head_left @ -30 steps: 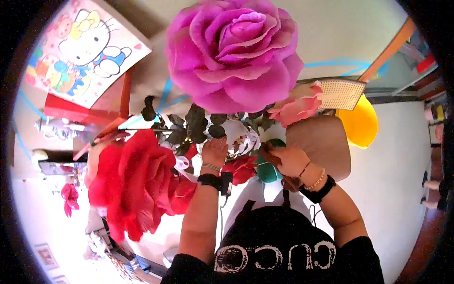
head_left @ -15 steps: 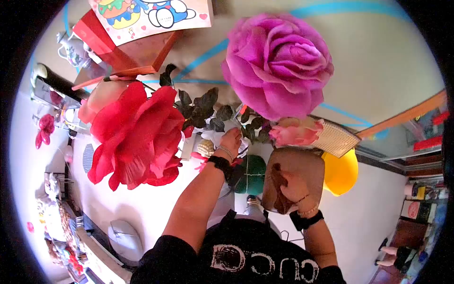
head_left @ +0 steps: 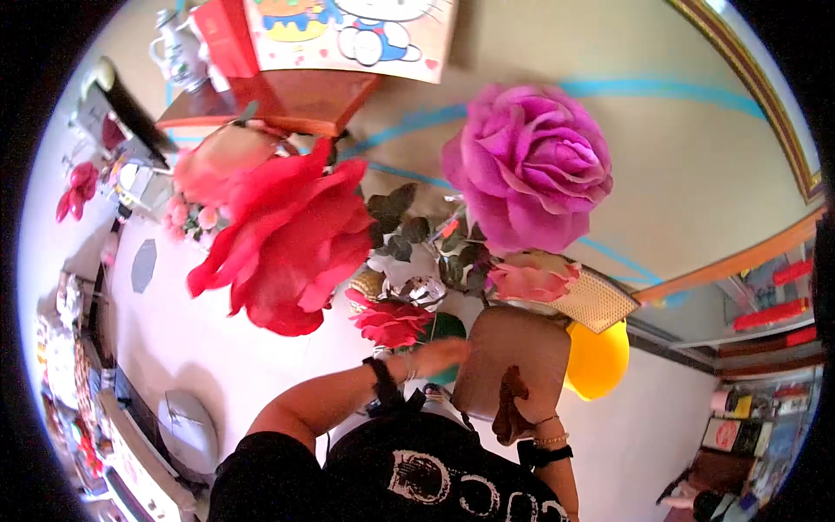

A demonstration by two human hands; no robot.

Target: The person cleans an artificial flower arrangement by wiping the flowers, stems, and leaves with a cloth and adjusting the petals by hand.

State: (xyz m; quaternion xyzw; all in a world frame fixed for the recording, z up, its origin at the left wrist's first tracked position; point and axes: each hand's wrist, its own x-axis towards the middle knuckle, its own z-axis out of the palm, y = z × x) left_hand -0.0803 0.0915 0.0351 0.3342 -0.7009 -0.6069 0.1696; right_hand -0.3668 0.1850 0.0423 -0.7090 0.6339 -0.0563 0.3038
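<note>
My right hand (head_left: 541, 411) is closed on a crumpled brown cloth (head_left: 511, 404), over the brown seat of a stool (head_left: 500, 348). My left hand (head_left: 442, 355) reaches across beside the seat's left edge. Motion smears its fingers, so whether it holds anything does not show. Just beyond it is a small red artificial flower (head_left: 389, 322) near a white and silvery wrapping (head_left: 417, 283). Large artificial flowers rise in front of me: a red one (head_left: 291, 239) on the left and a purple rose (head_left: 539, 170) on the right, with dark green leaves (head_left: 396, 209) between them.
A yellow tub (head_left: 598, 358) stands right of the stool, below a woven panel (head_left: 596, 300). A wooden wall shelf (head_left: 304, 97) carries a Hello Kitty picture (head_left: 374, 39) and a porcelain jug (head_left: 180, 54). A grey bin (head_left: 187, 431) stands at lower left.
My left hand has left the leaves and white wrapping and come back toward the stool. My right hand, still with the brown cloth, is lower, nearer my body. The view has shifted.
</note>
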